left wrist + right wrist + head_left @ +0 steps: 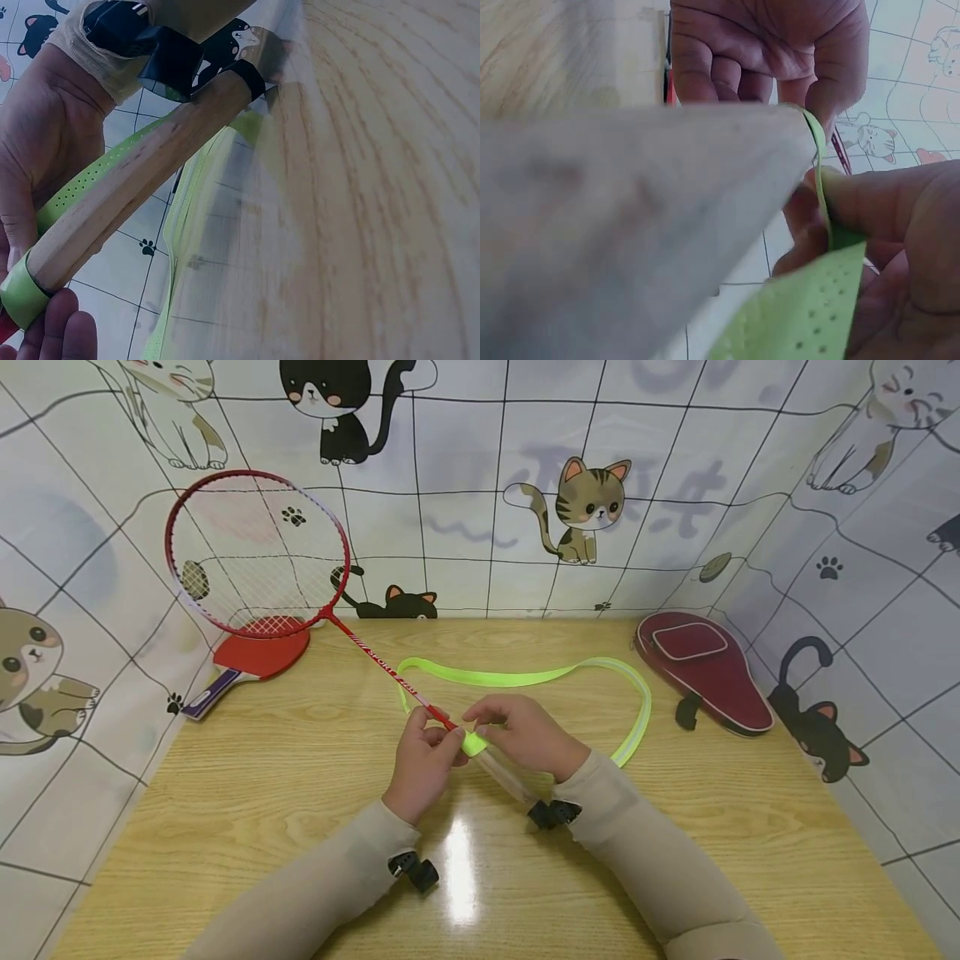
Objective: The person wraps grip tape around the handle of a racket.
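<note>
left hand (422, 768): fingers curled round the racket (378, 662) where red shaft meets handle (142, 180). right hand (528, 735): narrow, thumb and fingers pinching the green tape (510, 678) right beside the left hand.

racket is held at a slant above the counter (187, 827), strung head far left in front of the wall (465, 460), handle pointing near right. shaft reads "sport". handle is bare wood, hexagon-ish, with a black band (250, 77) toward the butt end. tape goes round the top of the wood only; wrist views show small holes in it. the rest of the strip makes a big loose loop, running along the far side of the hands and curving back near on the right, passing behind the right sleeve (645, 852).

other stuff: red paddle (266, 652) far left on the counter, partly behind the racket head in the head view, its handle pointing near left. maroon case (701, 668) far right, black strap (687, 712) at its near left side. wall has cat prints on a grid.
</note>
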The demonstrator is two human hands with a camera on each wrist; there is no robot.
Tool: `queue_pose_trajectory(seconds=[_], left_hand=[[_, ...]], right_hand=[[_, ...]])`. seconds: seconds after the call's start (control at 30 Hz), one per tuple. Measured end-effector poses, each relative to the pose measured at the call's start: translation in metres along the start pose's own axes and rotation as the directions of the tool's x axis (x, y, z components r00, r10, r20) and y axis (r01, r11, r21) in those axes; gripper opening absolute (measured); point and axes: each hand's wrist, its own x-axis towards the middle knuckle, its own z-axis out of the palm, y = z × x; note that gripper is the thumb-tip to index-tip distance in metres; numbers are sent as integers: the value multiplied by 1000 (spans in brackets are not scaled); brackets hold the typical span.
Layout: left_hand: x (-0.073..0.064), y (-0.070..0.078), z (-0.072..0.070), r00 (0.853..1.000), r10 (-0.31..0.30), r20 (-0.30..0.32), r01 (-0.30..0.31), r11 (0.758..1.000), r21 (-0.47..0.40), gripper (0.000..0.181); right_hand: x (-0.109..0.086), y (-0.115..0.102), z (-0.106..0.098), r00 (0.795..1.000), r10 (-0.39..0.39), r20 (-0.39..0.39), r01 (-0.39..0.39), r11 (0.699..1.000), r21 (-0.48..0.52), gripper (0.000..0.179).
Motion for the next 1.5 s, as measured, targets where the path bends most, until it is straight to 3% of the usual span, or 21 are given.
queue_pose_trajectory(seconds=[0.23,0.37,0.5,0.63,0.77,0.83,1.1,1.37,1.5], left_hand=[[2,-2,0,1000,5,-14,-5,1000,1,19],[2,-3,1,1000,10,-15,-10,1000,-11,18],[2,-3,1,1000,16,-10,-16,1000,-18,17],[1,-3,1,1000,14,-2,-14,1000,-13,18],[0,-2,2,1000,8,-1,-8,1000,-11,18],[0,-2,3,1000,5,-4,-5,1000,-6,18],[0,-2,4,1000,2,0,-2,1000,-7,18],[-1,-2,4,1000,5,10,-5,1000,-28,18],[-1,-2,4,1000,15,23,-14,999,-47,18]], right_hand=[[-2,4,-10,999,27,25,-26,999,-41,23],[-4,2,-14,999,17,32,-14,997,-78,35],[-5,-3,-14,998,50,27,-44,981,-188,46],[-7,-7,-11,998,64,2,-59,933,-356,45],[-7,-9,-9,999,-14,-45,-11,862,-507,39],[-7,-11,-9,998,-41,-51,8,852,-524,37],[-9,-16,-12,998,-58,3,53,887,-459,37],[-7,-5,-14,995,-61,80,80,964,-253,25],[-7,-5,-15,992,-102,76,116,972,-203,15]])
